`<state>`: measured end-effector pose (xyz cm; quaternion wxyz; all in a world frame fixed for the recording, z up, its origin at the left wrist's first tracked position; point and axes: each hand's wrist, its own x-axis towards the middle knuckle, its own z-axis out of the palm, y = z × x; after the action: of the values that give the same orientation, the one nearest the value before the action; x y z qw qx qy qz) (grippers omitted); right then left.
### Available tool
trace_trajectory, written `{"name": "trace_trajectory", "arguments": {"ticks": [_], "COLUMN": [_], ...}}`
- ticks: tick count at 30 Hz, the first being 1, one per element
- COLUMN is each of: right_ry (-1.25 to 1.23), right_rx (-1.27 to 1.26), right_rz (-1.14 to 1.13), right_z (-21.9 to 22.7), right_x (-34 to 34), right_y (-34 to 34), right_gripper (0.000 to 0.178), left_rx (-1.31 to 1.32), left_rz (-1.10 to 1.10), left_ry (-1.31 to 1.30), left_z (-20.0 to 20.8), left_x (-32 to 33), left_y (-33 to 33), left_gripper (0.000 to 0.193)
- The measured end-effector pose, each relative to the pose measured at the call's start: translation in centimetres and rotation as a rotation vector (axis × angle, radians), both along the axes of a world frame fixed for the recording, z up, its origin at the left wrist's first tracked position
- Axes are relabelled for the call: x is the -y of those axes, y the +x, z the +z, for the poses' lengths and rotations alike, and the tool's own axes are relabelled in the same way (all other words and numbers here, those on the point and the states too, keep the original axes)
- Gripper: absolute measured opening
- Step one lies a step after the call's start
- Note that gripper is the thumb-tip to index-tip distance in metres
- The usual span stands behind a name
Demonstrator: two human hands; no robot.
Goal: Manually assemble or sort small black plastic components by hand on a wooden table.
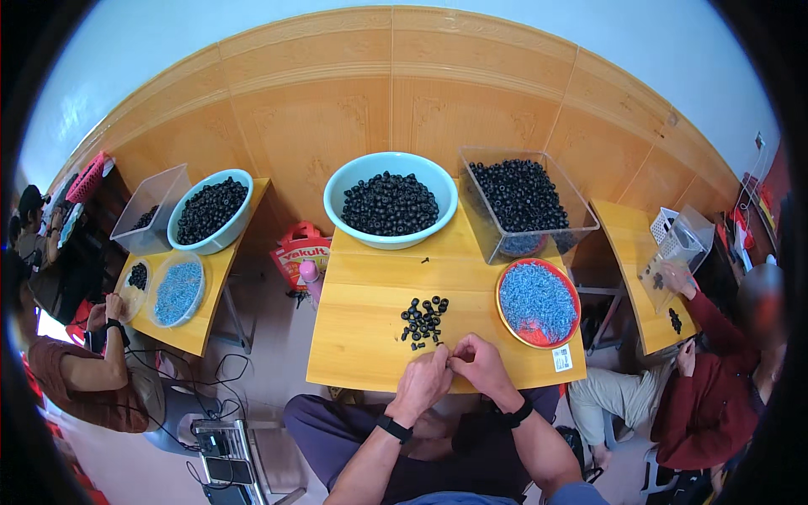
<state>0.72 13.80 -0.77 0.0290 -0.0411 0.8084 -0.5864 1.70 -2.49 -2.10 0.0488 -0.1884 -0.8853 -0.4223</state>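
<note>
My left hand (423, 380) and my right hand (481, 367) meet at the front edge of a wooden table (358, 303). Fingers on both are pinched together, nearly touching. Whatever they hold is hidden or too small to make out. Just beyond the left fingertips lies a loose pile of small round black parts (423, 318). Some of these look hollow. A red plate with a yellow rim (502, 316) stands to the right of my hands, heaped with small light-blue pieces (539, 299).
Behind the pile stand a pale blue basin (332, 198) and a clear plastic bin (581, 229), both filled with black parts. A pink bottle (310, 276) and a red bag (296, 252) are left of the table. People work at side tables: one left (84, 370), one right (707, 396).
</note>
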Motion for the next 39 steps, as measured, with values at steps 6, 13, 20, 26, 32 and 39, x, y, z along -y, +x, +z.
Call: {"name": "trace_trajectory", "arguments": {"ticks": [6,13,20,26,32,39], "right_ry": [-0.109,0.25,-0.286,0.178,0.591,0.738], "right_rx": [0.082,0.355,-0.354,-0.227,-0.264,-0.32], "right_rz": [0.06,0.306,0.043,0.073,0.109,0.172], "right_z": [0.1,5.4,14.0,10.4,3.4,3.4], "right_x": [-0.3,-3.6,-0.2,-1.3,-0.7,0.6], "right_y": [-0.5,-3.4,-9.9,-9.3,-8.3,-8.1], "right_gripper": [0.021,0.015,0.041,0.029,0.027,0.02], "left_rx": [-0.021,0.101,-0.013,-0.082,-0.117,-0.108], "left_rz": [0.005,0.014,-0.003,-0.077,-0.073,-0.013], "left_ry": [0.032,0.191,0.15,0.112,0.089,0.137], "left_z": [-0.5,0.9,1.2,1.3,0.9,0.5], "left_x": [0.1,0.0,0.3,0.1,-0.3,-0.4], "left_y": [-0.1,0.0,-0.5,-0.6,-0.4,-0.5], "left_gripper": [0.023,0.04,0.024,0.023,0.021,0.023]}}
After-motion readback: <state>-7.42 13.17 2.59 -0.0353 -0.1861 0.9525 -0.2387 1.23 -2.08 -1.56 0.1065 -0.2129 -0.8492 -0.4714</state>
